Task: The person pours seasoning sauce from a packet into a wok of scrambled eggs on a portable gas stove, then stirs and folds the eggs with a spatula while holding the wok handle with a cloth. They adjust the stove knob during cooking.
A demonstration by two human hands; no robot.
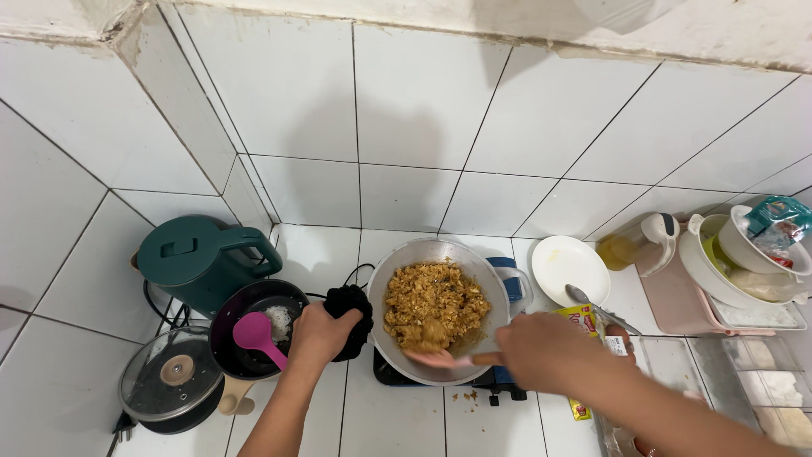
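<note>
Nearest us, our right hand (545,349) is closed around the spatula (440,359), whose long axis runs leftward into the fried rice (436,305). Our left hand (320,332) grips the cloth-wrapped handle (351,317), steadying the wok (499,326) on the bench (406,423), just beyond both hands.

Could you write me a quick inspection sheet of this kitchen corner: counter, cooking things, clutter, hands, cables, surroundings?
Surface: white tiled counter, a few crumbs near the stove.
Job's things: round metal pan of golden-brown crumbly food on a small stove; wooden spatula in it.
Clutter: dark green kettle, black pot with pink spoon, glass lid, white plate, pink dish rack.
Hands: left hand grips black cloth at the pan's edge; right hand holds the spatula.
Cables: black cord beside the kettle.
Surroundings: white tiled walls.
</note>
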